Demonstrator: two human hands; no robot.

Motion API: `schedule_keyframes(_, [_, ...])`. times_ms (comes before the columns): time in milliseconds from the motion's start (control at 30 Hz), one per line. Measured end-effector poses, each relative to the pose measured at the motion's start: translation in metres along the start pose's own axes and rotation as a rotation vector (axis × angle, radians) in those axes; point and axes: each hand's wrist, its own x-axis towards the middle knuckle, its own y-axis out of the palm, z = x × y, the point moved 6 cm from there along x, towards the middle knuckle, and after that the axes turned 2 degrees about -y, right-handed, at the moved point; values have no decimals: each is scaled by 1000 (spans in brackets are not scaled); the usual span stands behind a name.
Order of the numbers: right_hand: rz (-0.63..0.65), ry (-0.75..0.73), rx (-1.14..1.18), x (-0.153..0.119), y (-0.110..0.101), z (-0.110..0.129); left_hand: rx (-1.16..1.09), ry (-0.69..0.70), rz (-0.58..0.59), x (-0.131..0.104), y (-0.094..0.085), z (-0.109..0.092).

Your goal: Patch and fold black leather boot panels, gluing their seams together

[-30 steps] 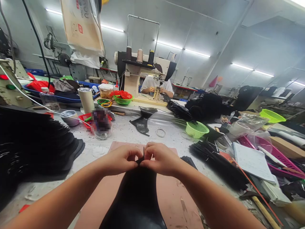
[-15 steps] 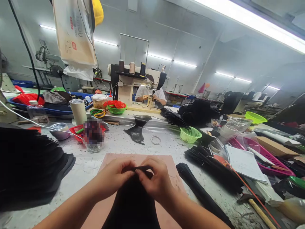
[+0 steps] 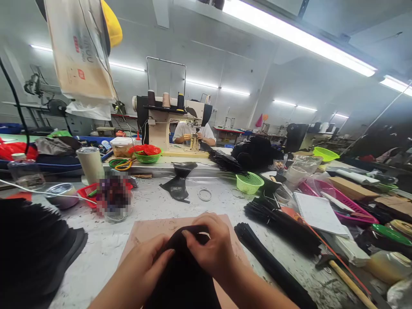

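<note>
Head view: 2 hands (image 3: 144, 261) (image 3: 212, 246) pinch the black piece (image 3: 185, 274); its long axis runs forward, narrower end pointing away.

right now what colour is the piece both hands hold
The piece is black, shown best in the head view.

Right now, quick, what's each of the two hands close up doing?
Left hand: closed, thumb and fingers pinching the black piece by its left edge.
Right hand: closed, pinching the same piece near its top.
</note>
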Motion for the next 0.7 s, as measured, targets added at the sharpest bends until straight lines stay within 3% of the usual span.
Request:
schedule_keyframes(100, [-4, 165, 138, 5, -2, -13, -22, 1, -40, -2, -2, 9])
schedule_keyframes(167, [90, 364, 384, 1, 5, -26, -58, -11, -112, -2, -8, 21])
schedule_keyframes(267, [473, 591, 831, -23, 28, -26, -139, -76, -254, -2, -22, 47])
schedule_keyframes(333, [733, 632, 892, -44, 36, -18, -187, -130, -317, -2, -28, 65])
schedule_keyframes(367, [803, 638, 842, -53, 37, -17, -206, -150, -330, -1, -30, 72])
schedule_keyframes(433, [803, 661, 707, -61, 38, -22, -236, -187, -359, 1, -32, 87])
schedule_keyframes(500, [722, 679, 659, -58, 39, -30, -266, -229, -416, 2, -36, 100])
schedule_keyframes(700, [573, 699, 725, -1, 65, -70, -408, -467, -667, -11, -52, 158])
